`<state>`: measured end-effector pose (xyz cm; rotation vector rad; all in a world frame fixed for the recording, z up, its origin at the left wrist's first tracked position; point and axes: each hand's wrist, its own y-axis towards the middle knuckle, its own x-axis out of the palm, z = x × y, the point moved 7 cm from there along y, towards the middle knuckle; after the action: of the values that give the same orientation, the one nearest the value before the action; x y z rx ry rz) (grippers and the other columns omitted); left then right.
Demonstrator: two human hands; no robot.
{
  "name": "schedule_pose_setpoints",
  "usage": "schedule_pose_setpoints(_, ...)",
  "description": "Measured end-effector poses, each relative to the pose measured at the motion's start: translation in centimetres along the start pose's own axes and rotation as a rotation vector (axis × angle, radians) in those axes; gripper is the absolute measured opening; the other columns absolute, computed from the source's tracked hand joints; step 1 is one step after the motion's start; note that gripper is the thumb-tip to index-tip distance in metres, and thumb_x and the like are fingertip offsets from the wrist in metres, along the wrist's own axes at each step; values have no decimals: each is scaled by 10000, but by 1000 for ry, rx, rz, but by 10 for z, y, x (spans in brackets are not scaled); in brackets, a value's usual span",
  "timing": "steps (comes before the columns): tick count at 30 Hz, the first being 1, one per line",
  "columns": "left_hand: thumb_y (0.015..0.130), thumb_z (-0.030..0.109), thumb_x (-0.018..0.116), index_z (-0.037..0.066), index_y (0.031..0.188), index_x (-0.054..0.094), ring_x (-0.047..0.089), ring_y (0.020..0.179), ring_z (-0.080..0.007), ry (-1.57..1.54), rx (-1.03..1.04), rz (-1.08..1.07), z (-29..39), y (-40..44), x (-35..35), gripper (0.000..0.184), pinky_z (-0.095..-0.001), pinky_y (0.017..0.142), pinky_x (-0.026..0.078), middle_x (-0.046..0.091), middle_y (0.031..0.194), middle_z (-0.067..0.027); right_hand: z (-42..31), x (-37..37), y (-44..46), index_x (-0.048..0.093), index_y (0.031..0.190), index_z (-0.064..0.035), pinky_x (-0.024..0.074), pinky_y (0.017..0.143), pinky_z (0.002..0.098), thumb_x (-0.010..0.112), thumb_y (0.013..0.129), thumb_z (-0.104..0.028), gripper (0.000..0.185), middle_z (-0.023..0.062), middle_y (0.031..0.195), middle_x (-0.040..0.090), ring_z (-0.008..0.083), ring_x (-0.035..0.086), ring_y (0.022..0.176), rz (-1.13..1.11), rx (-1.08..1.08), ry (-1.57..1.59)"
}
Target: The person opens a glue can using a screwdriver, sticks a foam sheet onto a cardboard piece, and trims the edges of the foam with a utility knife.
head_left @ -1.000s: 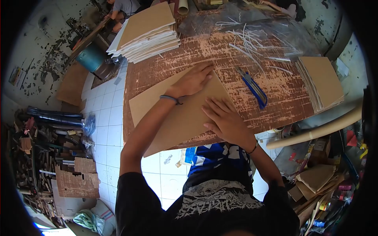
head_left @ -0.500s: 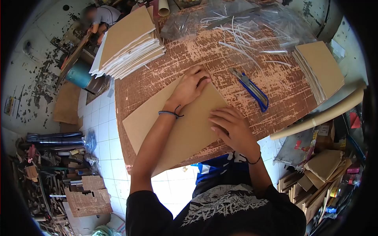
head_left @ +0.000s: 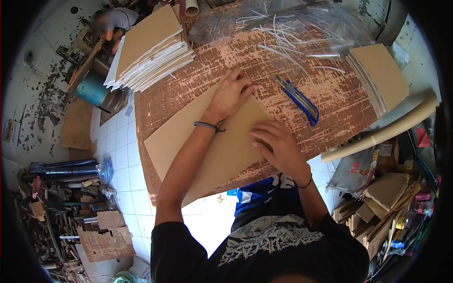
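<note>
A brown cardboard sheet (head_left: 226, 146) lies at a slant on the worn table (head_left: 203, 70), its near corner past the table's front edge. My left hand (head_left: 230, 94) rests at the sheet's top corner, its fingers bent and apart, gripping nothing. Over the sheet's right edge is my right hand (head_left: 278, 144), fingers spread and slightly curled, with nothing in it. To the right of both hands lies a blue cutter knife (head_left: 300, 101), touched by neither. What lies under my left palm is hidden.
A tall cardboard stack (head_left: 151, 47) stands at the back left, a smaller stack (head_left: 382, 78) at the right. Plastic film and white strips (head_left: 283, 37) cover the back. A cardboard tube (head_left: 382, 129) sticks out by the right edge. Another person (head_left: 115, 21) leans at the far left.
The fingers of my left hand have bent, and my right hand has shifted slightly off the sheet toward its right edge. The camera view has shifted, so the table appears further left.
</note>
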<state>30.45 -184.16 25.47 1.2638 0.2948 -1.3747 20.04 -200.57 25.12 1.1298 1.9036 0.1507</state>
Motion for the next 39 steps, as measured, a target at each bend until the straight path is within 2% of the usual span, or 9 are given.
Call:
schedule_pose_setpoints(4,939,279,688,-8,870,676,552,1054,-374,52,-70,162,-2,-6,-13,296,-480,927,473,582,1038,-168,7,-16,-5,683,1131,-12,489,975,440,664,899,-43,235,145,1166,673,343,626,1112,246,94,17)
schedule_pose_setpoints(7,921,282,690,-20,812,640,558,1038,-387,84,-121,10,-8,-4,-11,326,-488,929,472,580,1031,-178,24,-34,-14,677,1138,-4,511,928,419,649,915,-24,225,173,1134,678,359,653,1065,487,216,190)
schedule_pose_setpoints(10,901,314,708,-14,764,615,559,993,-389,155,2,9,-2,-11,-11,367,-481,914,472,578,1027,-181,15,-43,-17,680,1136,-5,515,909,396,635,947,-59,202,179,1114,686,354,663,1054,496,187,232)
schedule_pose_setpoints(13,880,328,726,-4,729,595,555,954,-386,170,65,47,3,-11,-14,388,-467,893,470,580,1012,-179,-13,-40,-12,677,1151,-10,518,919,405,616,962,-82,211,182,1131,685,347,662,1059,355,117,233)
schedule_pose_setpoints(15,876,334,730,6,714,580,545,936,-383,179,74,51,3,-12,-12,396,-461,873,464,574,1016,-180,-32,-17,-10,666,1216,-15,493,990,398,636,976,-121,264,182,1224,665,315,640,1141,169,38,246)
schedule_pose_setpoints(18,878,342,733,15,707,566,539,927,-380,176,69,58,2,-11,-12,405,-470,864,456,563,1007,-178,-63,37,-21,613,1309,-6,402,1123,449,656,976,-253,418,191,1370,591,326,527,1326,-81,-134,199)
schedule_pose_setpoints(22,877,335,734,15,713,568,539,933,-379,171,72,58,-1,-10,-10,396,-469,862,454,560,1003,-177,-75,78,-50,471,1435,54,201,1247,492,647,946,-418,702,197,1565,407,319,324,1498,-319,-289,-94)
schedule_pose_setpoints(33,845,155,678,-10,774,609,582,1012,-378,64,107,42,-12,-17,-18,193,-457,911,495,590,1064,-179,-14,5,-56,328,1511,88,206,1239,518,633,958,-405,801,274,1587,333,393,270,1510,-271,8,-397)
schedule_pose_setpoints(39,843,130,686,-19,845,665,636,1009,-387,-2,-141,105,-35,-18,-38,150,-458,884,532,657,1022,-190,-18,8,-47,364,1478,116,222,1232,531,606,985,-398,752,301,1573,333,409,271,1505,-329,84,-404)
